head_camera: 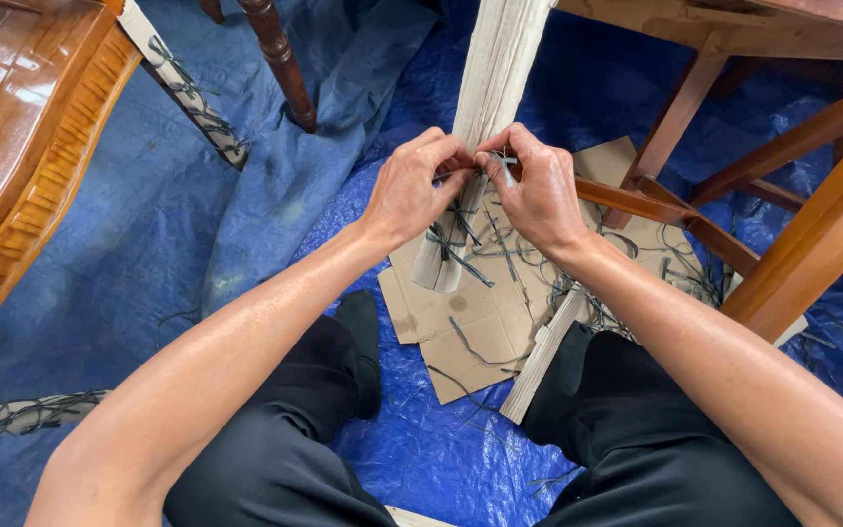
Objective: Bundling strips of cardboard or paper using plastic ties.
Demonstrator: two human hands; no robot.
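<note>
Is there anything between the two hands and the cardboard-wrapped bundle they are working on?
Nothing visible. The left hand and the right hand already touch the cardboard-wrapped bundle, and their fingers pinch the dark strap tied around it.

Floor covered by blue tarp point(148, 254), wrinkled, folded into ridge toward far edge. Flattened cardboard pieces point(461, 322) lie on tarp at middle. Dark cut straps point(539, 263) scattered over cardboard and tarp, thicker toward right edge. Pale wooden slat point(539, 361) lies slanted across cardboard's near side. Strap-wrapped cardboard strip point(21, 415) at left edge. Chair legs point(280, 59) stand on tarp at far edge.
</note>
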